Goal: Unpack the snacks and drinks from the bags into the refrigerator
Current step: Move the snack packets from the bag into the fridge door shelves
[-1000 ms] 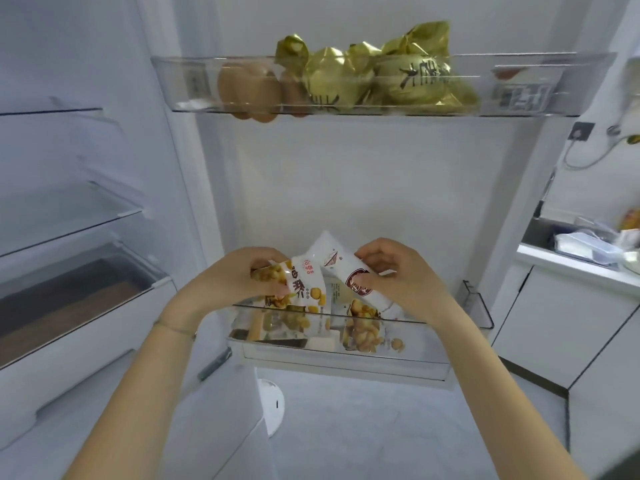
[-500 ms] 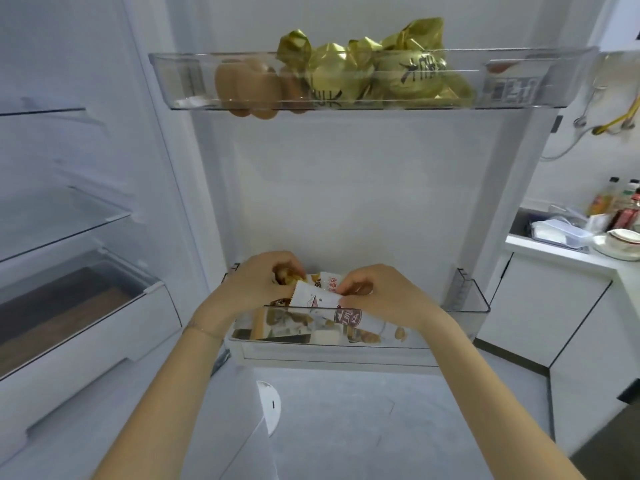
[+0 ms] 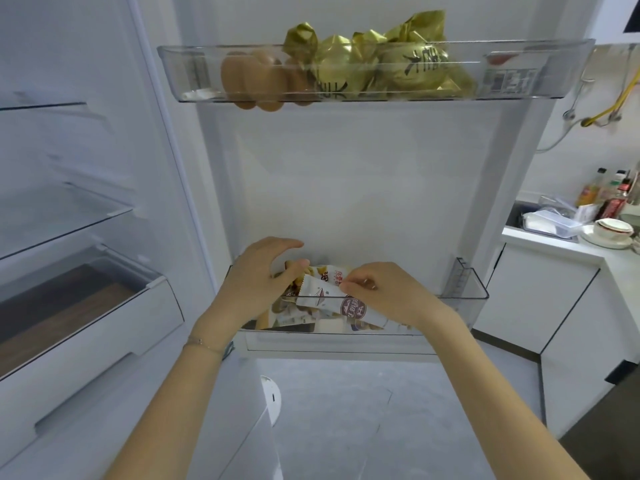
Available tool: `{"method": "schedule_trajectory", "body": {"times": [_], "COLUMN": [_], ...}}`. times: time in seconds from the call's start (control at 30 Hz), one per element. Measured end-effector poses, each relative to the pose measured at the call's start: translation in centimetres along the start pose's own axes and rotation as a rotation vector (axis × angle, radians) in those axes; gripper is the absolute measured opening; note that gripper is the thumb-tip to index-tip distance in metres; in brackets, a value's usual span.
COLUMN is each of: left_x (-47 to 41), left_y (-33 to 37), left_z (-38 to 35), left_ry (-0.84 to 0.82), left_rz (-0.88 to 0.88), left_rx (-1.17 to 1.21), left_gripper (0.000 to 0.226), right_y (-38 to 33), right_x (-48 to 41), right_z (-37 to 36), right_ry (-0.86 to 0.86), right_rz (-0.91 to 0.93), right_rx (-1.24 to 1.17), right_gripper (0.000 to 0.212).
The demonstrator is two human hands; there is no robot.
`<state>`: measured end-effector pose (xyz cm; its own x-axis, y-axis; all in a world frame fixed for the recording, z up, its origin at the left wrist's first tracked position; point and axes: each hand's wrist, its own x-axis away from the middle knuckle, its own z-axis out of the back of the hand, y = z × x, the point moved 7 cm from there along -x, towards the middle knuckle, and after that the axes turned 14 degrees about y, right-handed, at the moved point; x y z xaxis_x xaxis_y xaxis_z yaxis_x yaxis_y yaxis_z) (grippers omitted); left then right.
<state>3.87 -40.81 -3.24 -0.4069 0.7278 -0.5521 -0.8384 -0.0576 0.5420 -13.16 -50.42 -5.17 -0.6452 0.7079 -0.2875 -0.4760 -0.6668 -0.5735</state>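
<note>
Clear plastic lower door bin point(image 3: 471, 299) on the open white refrigerator door point(image 3: 363, 174) — both hands are in it. Left hand point(image 3: 258, 275) sits at the bin's left end, fingers curled over the top edge of a snack packet printed with yellow-brown pieces point(image 3: 320, 273), thumb and forefinger spread; whether it actually pinches the packet cannot be told. Right hand point(image 3: 384, 292) pinches the upper edge of a white snack packet with a dark red round logo point(image 3: 332, 299), which lies tilted across the bin, its lower end behind the front wall. More packets lie beneath, blurred through the plastic.

Above: clear upper door bin point(image 3: 540, 81) holding brown eggs point(image 3: 252, 77) at left and crinkled gold foil bags point(image 3: 381, 64) beside them. Left, empty-looking glass shelves point(image 3: 69, 220) and a drawer point(image 3: 90, 327). Right, white counter point(image 3: 568, 244) with bottles, a clear box, bowls — well apart.

Versus a second ago: packets were held up above the bin rim; now both are lowered into it, hands lower too.
</note>
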Motion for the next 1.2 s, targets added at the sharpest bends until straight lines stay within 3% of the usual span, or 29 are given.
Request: {"method": "schedule_trajectory", "body": {"times": [0.17, 0.5, 0.83, 1.0, 1.2], "left_x": [1.2, 2.3, 3.8, 5.3, 7.0], "left_y": [1.7, 5.8, 17.7, 27.4, 36.8], "left_z": [-0.5, -4.8, -13.0, -20.7, -30.1], "left_ry": [0.074, 0.034, -0.12, -0.201, -0.286], "left_rz": [-0.155, -0.338, -0.568, -0.729, -0.771], "left_rx": [-0.124, -0.156, 0.035, 0.131, 0.16], "left_gripper": [0.067, 0.073, 0.072, 0.069, 0.07], "right_y": [-0.4, 2.1, 10.8, 18.3, 25.6], "right_x": [1.4, 6.7, 14.5, 20.5, 27.1], "right_z": [0.2, 5.4, 13.0, 19.3, 26.3], "right_ry": [0.112, 0.582, 0.66, 0.654, 0.681], "right_rz": [0.018, 0.009, -0.257, -0.48, -0.63], "right_rx": [0.096, 0.25, 0.461, 0.555, 0.639], "right_gripper": [0.03, 0.052, 0.064, 0.068, 0.07]}}
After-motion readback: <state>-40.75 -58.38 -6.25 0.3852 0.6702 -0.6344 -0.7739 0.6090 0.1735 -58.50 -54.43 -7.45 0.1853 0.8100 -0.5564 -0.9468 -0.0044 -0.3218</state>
